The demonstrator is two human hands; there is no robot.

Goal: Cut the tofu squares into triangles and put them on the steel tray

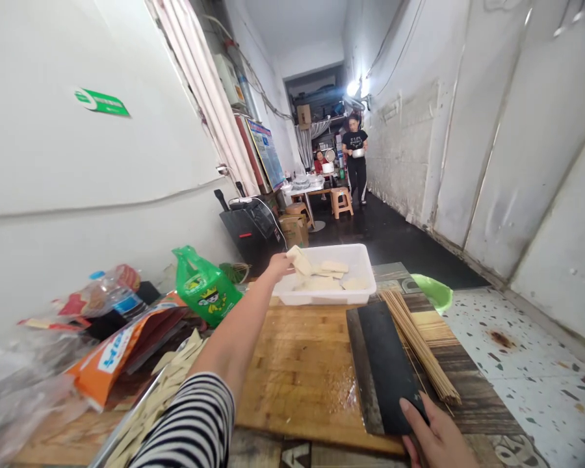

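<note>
My left hand reaches forward over the near left corner of a white plastic tub and is closed on a pale slab of tofu. More pale tofu slabs lie inside the tub. My right hand sits at the bottom edge, its fingers wrapped on the handle end of a dark cleaver, which lies flat on a wooden cutting board. A bundle of bamboo skewers lies just right of the cleaver.
A metal tray of cut tofu strips sits at the lower left beside orange and green bags and a plastic bottle. A green bowl is behind the skewers. Down the corridor a person carries a bowl near stools and a table.
</note>
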